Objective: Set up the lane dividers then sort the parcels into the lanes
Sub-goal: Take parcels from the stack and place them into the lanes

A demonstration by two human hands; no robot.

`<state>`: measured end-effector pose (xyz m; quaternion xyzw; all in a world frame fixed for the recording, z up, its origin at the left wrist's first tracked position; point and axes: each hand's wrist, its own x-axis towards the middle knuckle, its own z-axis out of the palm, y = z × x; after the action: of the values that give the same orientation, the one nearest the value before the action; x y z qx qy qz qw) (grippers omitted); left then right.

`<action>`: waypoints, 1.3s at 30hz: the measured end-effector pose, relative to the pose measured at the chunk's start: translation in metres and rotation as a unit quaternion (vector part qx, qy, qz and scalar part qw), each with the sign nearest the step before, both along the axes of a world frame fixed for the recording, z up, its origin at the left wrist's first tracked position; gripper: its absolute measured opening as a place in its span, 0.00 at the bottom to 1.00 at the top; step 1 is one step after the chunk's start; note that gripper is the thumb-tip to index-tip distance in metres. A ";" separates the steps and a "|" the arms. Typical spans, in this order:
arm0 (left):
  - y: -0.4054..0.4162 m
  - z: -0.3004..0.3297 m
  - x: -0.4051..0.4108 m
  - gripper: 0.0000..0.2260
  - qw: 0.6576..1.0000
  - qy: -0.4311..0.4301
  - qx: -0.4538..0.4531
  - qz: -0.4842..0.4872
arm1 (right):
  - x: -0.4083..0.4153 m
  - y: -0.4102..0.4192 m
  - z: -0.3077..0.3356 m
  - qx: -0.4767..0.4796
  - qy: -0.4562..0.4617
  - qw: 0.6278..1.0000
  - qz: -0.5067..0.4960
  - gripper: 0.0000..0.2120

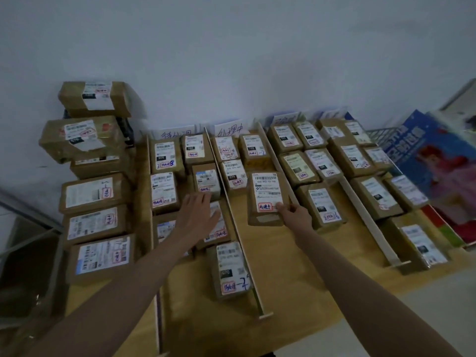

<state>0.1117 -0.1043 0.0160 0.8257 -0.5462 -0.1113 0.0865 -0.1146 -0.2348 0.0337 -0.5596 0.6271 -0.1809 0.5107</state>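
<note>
- While the right hand [292,211] pinches the near edge of a brown parcel [266,199], thumb on its white label, that parcel sits tilted over the middle lane, between two pale divider strips.
- Left hand [198,215] reaches flat with fingers spread and straight, over parcels in the left lane [164,191]; whether it touches them cannot be told.
- Worktop [291,264] is tan, split by the left divider [238,228], the middle divider [279,163] and the right divider [371,228] running away toward the wall.
- Parcels fill the lanes in rows, labels up; the right lanes [360,161] are fullest.
- Handwritten paper signs [229,129] stand at the far ends of the lanes.
- Unsorted parcels [96,199] are stacked at the left edge.
- Plain pale wall [231,47] behind; a blue printed box [422,145] leans at right.
</note>
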 end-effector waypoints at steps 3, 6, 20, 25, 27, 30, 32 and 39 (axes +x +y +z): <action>-0.024 -0.009 -0.023 0.26 1.000 -0.014 0.006 0.016 | -0.014 -0.035 -0.018 0.001 0.018 1.000 0.026 0.18; -0.049 -0.017 -0.042 0.25 0.999 -0.017 0.010 0.033 | -0.021 -0.069 -0.035 -0.003 0.052 0.996 0.069 0.20; -0.120 -0.031 -0.053 0.26 0.992 -0.035 0.077 0.093 | 0.025 -0.174 -0.099 0.014 0.122 0.981 0.152 0.21; -0.135 -0.039 -0.038 0.27 0.989 -0.027 0.087 0.117 | 0.049 -0.195 -0.116 0.016 0.129 0.979 0.159 0.21; -0.138 -0.043 -0.035 0.27 0.988 -0.032 0.092 0.118 | 0.058 -0.201 -0.121 0.027 0.123 0.980 0.153 0.21; -0.140 -0.046 -0.031 0.27 0.988 -0.044 0.099 0.114 | 0.067 -0.208 -0.126 0.038 0.103 0.983 0.148 0.20; -0.141 -0.048 -0.030 0.27 0.987 -0.051 0.106 0.111 | 0.071 -0.211 -0.128 0.032 0.100 0.982 0.156 0.21; -0.144 -0.053 -0.030 0.27 0.986 -0.038 0.113 0.117 | 0.067 -0.209 -0.118 -0.032 0.116 0.978 0.172 0.26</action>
<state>0.0819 -0.2482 -0.0367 0.8920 -0.4328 -0.1297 -0.0163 -0.0480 -0.4434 -0.0847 -0.6924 0.5704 -0.0437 0.4397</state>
